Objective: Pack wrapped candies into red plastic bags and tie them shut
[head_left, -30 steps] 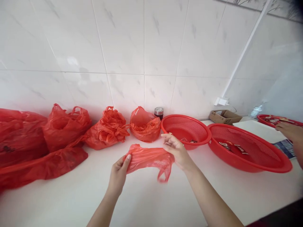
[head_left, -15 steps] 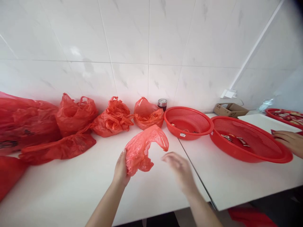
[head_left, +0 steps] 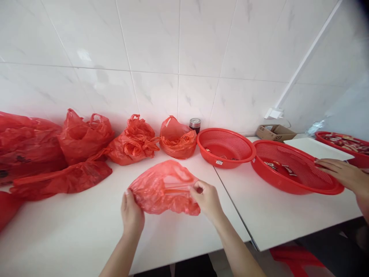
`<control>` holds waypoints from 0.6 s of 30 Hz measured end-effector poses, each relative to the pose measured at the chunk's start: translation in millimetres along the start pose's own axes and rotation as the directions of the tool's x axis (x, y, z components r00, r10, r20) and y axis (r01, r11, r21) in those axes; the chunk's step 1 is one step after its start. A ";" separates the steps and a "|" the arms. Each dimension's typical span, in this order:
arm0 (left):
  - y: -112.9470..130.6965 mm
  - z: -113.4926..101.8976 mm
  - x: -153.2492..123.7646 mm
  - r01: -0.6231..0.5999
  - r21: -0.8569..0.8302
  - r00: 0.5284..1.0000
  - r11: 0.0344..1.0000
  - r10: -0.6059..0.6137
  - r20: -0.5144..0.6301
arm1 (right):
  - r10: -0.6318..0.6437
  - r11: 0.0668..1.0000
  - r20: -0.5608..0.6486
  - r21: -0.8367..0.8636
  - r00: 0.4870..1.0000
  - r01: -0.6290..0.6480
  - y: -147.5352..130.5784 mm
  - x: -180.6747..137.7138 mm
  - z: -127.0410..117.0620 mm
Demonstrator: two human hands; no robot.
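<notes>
A thin red plastic bag (head_left: 164, 188) is stretched sideways between my two hands, above the white table (head_left: 95, 227). My left hand (head_left: 132, 213) grips its left end, thumb on the near side. With thumb and index finger pinched, my right hand (head_left: 206, 198) holds the bag's right edge. Behind it, against the wall, stand a red bag with its mouth open (head_left: 178, 142) and a crumpled red bag (head_left: 131, 144). Whether the held bag has anything inside cannot be made out.
A small red basket (head_left: 227, 163) and a larger red basket (head_left: 291, 186), both with a few small packets, stand to the right. A co-worker's hand (head_left: 343, 173) reaches over the larger one's rim. More red bags (head_left: 83, 138) line the left; a cardboard box (head_left: 275, 132) sits at the back.
My right hand has moved in and taken hold of the bag's right edge. The bag is now spread wider, and my left hand has shifted left. The co-worker's hand has moved over the large basket's rim.
</notes>
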State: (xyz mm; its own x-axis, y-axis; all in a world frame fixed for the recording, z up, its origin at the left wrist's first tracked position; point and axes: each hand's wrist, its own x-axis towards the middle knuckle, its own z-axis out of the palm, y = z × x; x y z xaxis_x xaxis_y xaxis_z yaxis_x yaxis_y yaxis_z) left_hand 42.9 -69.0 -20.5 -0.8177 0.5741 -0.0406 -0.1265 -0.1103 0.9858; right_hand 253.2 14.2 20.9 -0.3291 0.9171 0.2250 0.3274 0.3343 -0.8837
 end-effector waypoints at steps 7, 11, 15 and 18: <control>26.7 -14.6 -10.5 -0.201 0.197 0.971 0.960 0.222 -0.090 | -0.192 0.962 -0.144 -0.221 0.971 0.158 0.3 16.3 -1.7; 57.8 19.3 -53.9 -0.774 0.484 0.616 0.408 0.662 0.426 | -0.284 0.954 -0.042 -0.111 0.958 0.278 -22.8 12.4 9.8; 53.2 47.5 -46.7 -0.689 0.702 0.666 0.179 0.541 0.515 | -0.364 0.926 0.097 -0.064 0.926 0.371 -39.5 1.1 16.7; 43.0 44.9 -8.6 -0.559 0.820 0.743 0.119 0.510 0.433 | -0.339 0.899 0.264 -0.192 0.903 0.394 -35.0 -4.8 15.0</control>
State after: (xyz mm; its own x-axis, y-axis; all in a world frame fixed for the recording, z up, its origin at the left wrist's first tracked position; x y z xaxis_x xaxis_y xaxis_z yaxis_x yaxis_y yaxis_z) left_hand 69.7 -42.3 29.5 -0.4293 0.7214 0.5433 0.9030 0.3315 0.2733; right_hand 230.0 -5.2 44.6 -0.6422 0.6573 0.3943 0.3350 0.7033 -0.6270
